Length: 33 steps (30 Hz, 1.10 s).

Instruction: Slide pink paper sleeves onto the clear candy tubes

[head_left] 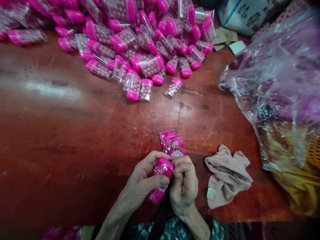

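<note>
Near the front edge of the table, my left hand (147,176) is wrapped round a pink-capped container (163,168) with a printed pink wrapper around it. My right hand (184,180) is beside it on the right, fingers curled and pinched close to the container's upper right side; whatever they may hold is too small to make out. Just beyond my hands lie a few flat printed pink wrappers (177,145), partly overlapping. Farther back, a big pile of clear containers with pink caps and pale pink balls (150,65) spreads over the table.
A crumpled beige cloth (228,175) lies right of my hands on the red-brown wooden table (87,133). Clear plastic bags (277,76) and yellow material (297,186) fill the right side. Cardboard pieces (223,36) and a white printed bag (246,15) are at the back right.
</note>
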Available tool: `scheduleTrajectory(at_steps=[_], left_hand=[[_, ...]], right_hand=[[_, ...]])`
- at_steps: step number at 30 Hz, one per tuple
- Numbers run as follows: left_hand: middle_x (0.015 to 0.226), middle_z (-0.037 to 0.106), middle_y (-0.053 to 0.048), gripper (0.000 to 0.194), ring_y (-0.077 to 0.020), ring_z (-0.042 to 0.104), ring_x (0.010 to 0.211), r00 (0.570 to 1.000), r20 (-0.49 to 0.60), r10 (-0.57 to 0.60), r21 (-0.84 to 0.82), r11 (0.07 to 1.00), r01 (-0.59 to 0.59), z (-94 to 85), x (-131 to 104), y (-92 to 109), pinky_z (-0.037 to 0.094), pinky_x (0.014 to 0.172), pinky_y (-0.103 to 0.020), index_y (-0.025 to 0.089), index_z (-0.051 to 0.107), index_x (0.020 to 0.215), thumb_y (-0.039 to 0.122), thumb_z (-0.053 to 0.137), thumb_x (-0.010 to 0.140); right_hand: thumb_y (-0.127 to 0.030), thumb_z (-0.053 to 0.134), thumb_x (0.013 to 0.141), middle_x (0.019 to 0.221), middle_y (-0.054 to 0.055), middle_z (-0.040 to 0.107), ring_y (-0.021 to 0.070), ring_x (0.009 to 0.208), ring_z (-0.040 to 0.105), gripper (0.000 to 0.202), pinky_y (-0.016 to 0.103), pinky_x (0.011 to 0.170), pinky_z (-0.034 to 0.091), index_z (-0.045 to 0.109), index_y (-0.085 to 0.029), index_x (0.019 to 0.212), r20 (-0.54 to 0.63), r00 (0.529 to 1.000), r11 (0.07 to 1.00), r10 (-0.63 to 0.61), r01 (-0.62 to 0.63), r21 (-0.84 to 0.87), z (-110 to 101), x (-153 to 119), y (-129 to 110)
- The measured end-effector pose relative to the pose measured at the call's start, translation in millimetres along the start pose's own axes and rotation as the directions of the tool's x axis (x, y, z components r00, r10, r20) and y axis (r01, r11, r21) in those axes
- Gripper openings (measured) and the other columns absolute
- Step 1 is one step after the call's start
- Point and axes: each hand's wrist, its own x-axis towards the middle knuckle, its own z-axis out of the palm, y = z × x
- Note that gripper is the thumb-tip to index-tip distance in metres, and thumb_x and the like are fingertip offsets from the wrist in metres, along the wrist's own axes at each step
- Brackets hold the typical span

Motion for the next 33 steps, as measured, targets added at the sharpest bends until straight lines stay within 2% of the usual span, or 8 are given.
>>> scheduleTrajectory(at_steps=[8, 11, 15, 19, 23, 28, 31, 33], left_hand=[[0.073, 0.055, 0.002, 0.017, -0.009, 0.048, 0.065, 1.0, -0.02, 0.023, -0.05, 0.998, -0.024, 0.9, 4, 0, 0.038, 0.06, -0.018, 0.019, 0.06, 0.089, 0.017, 0.065, 0.073], [0.07, 0.056, 0.002, 0.015, -0.0081, 0.049, 0.054, 1.0, -0.014, -0.024, -0.083, 0.996, 0.022, -1.0, 5, 0, 0.039, 0.048, -0.018, 0.019, 0.059, 0.086, 0.024, 0.066, 0.074], [0.056, 0.052, 0.005, 0.015, -0.0058, 0.04, 0.033, 0.997, 0.009, -0.078, -0.089, 0.993, 0.078, -3.2, 6, 1, 0.031, 0.032, -0.017, 0.019, 0.057, 0.085, 0.031, 0.061, 0.077], [0.065, 0.059, 0.001, 0.016, -0.008, 0.051, 0.049, 1.0, 0.004, -0.011, -0.04, 0.999, 0.011, -5.3, 6, 4, 0.039, 0.045, -0.018, 0.017, 0.061, 0.084, 0.029, 0.066, 0.073], [0.072, 0.063, 0.001, 0.025, -0.009, 0.054, 0.06, 1.0, 0.022, 0.009, -0.064, 0.998, -0.007, -8.1, 3, 4, 0.041, 0.055, -0.018, 0.019, 0.063, 0.093, 0.022, 0.07, 0.07], [0.076, 0.065, 0.002, 0.021, -0.0104, 0.055, 0.066, 0.981, -0.129, 0.146, 0.049, 0.989, -0.14, -5.6, -2, 3, 0.043, 0.06, -0.019, 0.023, 0.064, 0.094, 0.017, 0.066, 0.074], [0.075, 0.065, 0.003, 0.019, -0.0114, 0.056, 0.066, 0.932, -0.248, 0.265, 0.222, 0.952, -0.212, -0.2, -3, 6, 0.043, 0.059, -0.02, 0.025, 0.066, 0.088, 0.015, 0.067, 0.072], [0.075, 0.066, 0.003, 0.018, -0.013, 0.058, 0.068, 0.903, -0.275, 0.33, 0.324, 0.916, -0.236, 2.9, -3, 7, 0.045, 0.061, -0.021, 0.025, 0.068, 0.085, 0.015, 0.068, 0.071]], right_hand=[[-0.023, 0.037, 0.092, 0.071, 0.0, 0.042, 0.0168, 0.07, 0.047, 0.016, 0.038, 0.067, 0.046, 0.042, -0.021, 0.077, -0.067, 0.998, 0.998, -0.017, 0.022, 0.063, 5, -4, 3], [-0.021, 0.037, 0.092, 0.071, 0.0, 0.043, 0.0167, 0.07, 0.047, 0.015, 0.036, 0.065, 0.045, 0.042, -0.021, 0.078, -0.044, 0.999, 0.997, -0.012, 0.016, 0.074, 7, -3, 0], [-0.02, 0.037, 0.092, 0.071, 0.0, 0.042, 0.0168, 0.069, 0.047, 0.015, 0.032, 0.06, 0.041, 0.043, -0.021, 0.078, -0.019, 1.0, 0.997, 0.016, -0.014, 0.078, 8, -3, -6], [-0.022, 0.036, 0.092, 0.071, 0.0, 0.04, 0.016, 0.069, 0.046, 0.016, 0.031, 0.06, 0.039, 0.041, -0.021, 0.077, -0.005, 0.994, 0.988, 0.108, -0.107, 0.112, 4, -1, -12], [-0.024, 0.038, 0.091, 0.072, -0.001, 0.04, 0.0149, 0.068, 0.045, 0.017, 0.03, 0.062, 0.039, 0.041, -0.021, 0.075, 0.07, 0.967, 0.943, 0.244, -0.254, 0.216, -1, 3, -18], [-0.021, 0.042, 0.09, 0.073, 0.0, 0.05, 0.0144, 0.068, 0.05, 0.015, 0.028, 0.062, 0.042, 0.048, -0.021, 0.076, 0.045, 0.949, 0.937, 0.311, -0.314, 0.152, -4, 5, -18], [-0.023, 0.048, 0.088, 0.082, 0.002, 0.059, 0.0167, 0.078, 0.055, 0.011, 0.03, 0.068, 0.046, 0.059, -0.02, 0.087, 0.074, 0.94, 0.936, 0.333, -0.339, 0.094, -8, 6, -17], [-0.025, 0.056, 0.084, 0.089, 0.004, 0.062, 0.0189, 0.085, 0.057, 0.013, 0.032, 0.073, 0.047, 0.063, -0.022, 0.096, 0.117, 0.947, 0.948, 0.299, -0.309, 0.078, -10, 7, -19]])
